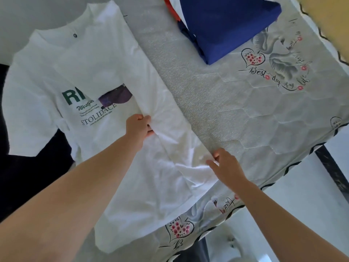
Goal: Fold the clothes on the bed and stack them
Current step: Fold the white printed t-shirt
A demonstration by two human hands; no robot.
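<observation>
A white T-shirt (90, 72) with green and black lettering lies spread on the bed, collar at the far left and hem toward me. Its right side is folded inward over the print. My left hand (138, 126) is closed on a bunch of the shirt's fabric at the folded edge near the middle. My right hand (224, 165) pinches the same edge lower down, near the hem, with thumb and fingers on the cloth. A folded dark blue garment (226, 25) rests at the far side of the bed, on top of other folded clothes in orange and white.
The grey quilted bed cover (255, 114) carries heart and script prints. The bed's edge (294, 163) runs diagonally at the right, with pale floor beyond it. A dark cloth (28, 176) lies at the left under the shirt.
</observation>
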